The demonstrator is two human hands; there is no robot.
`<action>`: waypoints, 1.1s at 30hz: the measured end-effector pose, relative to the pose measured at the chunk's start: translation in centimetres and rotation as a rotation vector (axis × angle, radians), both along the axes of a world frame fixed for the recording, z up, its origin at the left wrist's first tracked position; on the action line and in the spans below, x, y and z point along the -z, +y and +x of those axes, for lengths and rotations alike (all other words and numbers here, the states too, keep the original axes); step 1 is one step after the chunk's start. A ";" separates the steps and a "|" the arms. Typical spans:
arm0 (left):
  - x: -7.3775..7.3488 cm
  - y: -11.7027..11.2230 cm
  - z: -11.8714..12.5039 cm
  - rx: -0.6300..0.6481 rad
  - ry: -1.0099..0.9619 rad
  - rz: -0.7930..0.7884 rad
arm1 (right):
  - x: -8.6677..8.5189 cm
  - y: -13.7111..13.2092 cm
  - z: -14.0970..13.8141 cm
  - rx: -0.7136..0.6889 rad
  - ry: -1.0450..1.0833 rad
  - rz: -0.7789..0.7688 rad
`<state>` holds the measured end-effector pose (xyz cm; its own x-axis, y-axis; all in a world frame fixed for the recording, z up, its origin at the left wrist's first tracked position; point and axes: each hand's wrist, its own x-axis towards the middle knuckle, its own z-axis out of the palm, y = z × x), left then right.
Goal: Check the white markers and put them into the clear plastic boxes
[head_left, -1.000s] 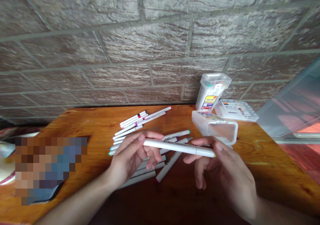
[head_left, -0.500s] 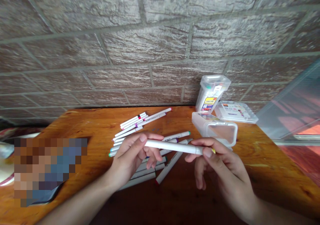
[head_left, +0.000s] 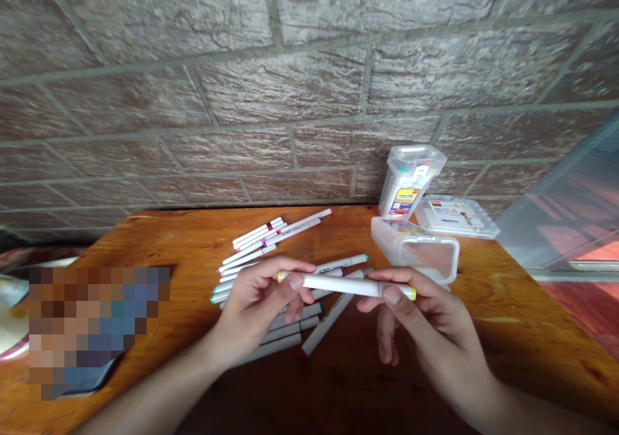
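Note:
A white marker point(head_left: 343, 285) with yellow ends is held nearly level above the table, its right end slightly lower. My left hand point(head_left: 264, 303) pinches it near its left end, thumb on the front side. Near the other end, my right hand point(head_left: 423, 322) grips it between thumb and fingers, the yellow tip sticking out past the thumb. Below and behind the hands, several loose white markers point(head_left: 329, 319) lie on the wooden table, partly hidden by my left hand. Farther back, another group of markers point(head_left: 278, 235) lies roughly side by side, with pink, purple and red parts.
A clear plastic box of markers point(head_left: 409, 183) stands upright at the back right. An open clear case point(head_left: 387, 241) lies before it, and a flat clear case point(head_left: 457, 217) rests beside it. A dark, partly blurred-out device point(head_left: 91, 380) is at left. The brick wall point(head_left: 309, 145) borders the table's back.
My left thumb and fingers have shifted right along the marker, uncovering its yellow left end. My right thumb has slid left, so more of the yellow right end shows.

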<state>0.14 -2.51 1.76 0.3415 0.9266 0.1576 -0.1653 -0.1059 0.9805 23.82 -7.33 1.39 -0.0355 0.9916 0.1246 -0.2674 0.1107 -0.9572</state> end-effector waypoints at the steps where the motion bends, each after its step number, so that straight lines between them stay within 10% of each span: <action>1: -0.1 0.0 0.1 -0.010 0.008 0.000 | 0.0 0.0 0.0 0.003 -0.021 0.008; 33: 0.5 0.2 -0.2 0.011 -0.002 -0.037 | 0.2 -0.1 0.3 -0.010 0.015 0.047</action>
<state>-0.01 -2.29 1.24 0.3515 0.9280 0.1238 -0.1686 -0.0674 0.9834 24.12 -7.40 1.21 -0.0434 0.9841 0.1720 -0.2831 0.1530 -0.9468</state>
